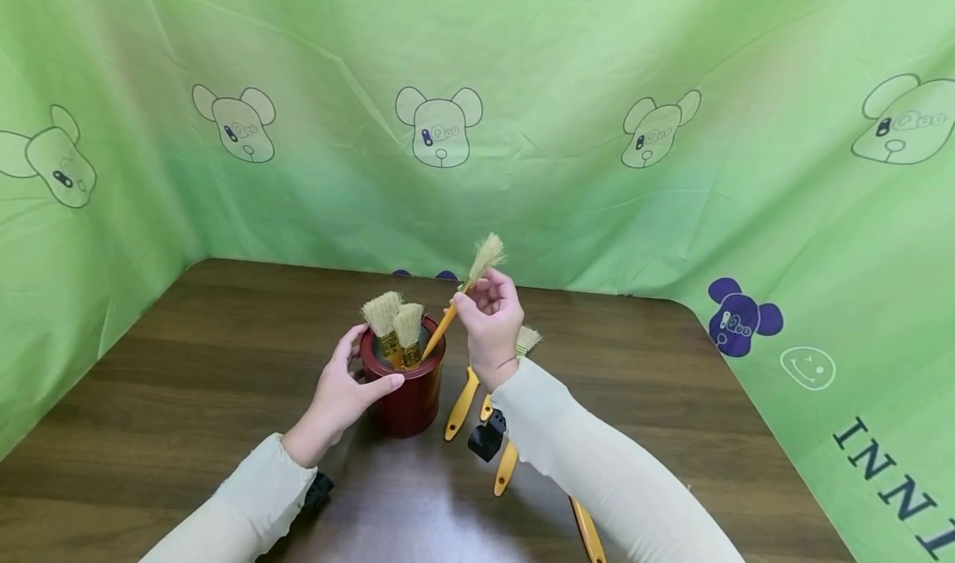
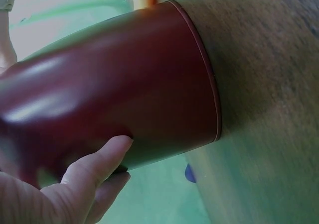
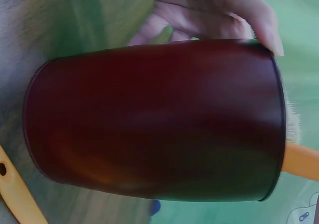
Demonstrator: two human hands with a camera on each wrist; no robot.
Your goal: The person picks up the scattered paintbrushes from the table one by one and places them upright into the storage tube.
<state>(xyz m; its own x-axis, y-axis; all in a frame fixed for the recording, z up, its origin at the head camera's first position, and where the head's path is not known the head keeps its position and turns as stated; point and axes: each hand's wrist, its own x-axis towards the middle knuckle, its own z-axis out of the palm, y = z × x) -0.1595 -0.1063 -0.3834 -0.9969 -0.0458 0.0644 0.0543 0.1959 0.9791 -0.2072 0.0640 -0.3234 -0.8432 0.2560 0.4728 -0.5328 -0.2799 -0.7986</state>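
A dark red round can stands upright on the table. My left hand grips its left side, thumb at the near rim and fingers around the far side. Two paintbrushes, one with wide pale bristles and one just in front of it, stand bristles up inside the can. Over the can's right side, my right hand pinches a third paintbrush near its ferrule. That brush leans right, bristles up, the lower end of its orange handle inside the rim. In the right wrist view its handle shows beyond the rim.
Several more paintbrushes lie on the wooden table right of the can, including one orange handle close beside it and another near the front. My right forearm partly covers them. A green printed curtain encloses the back and sides.
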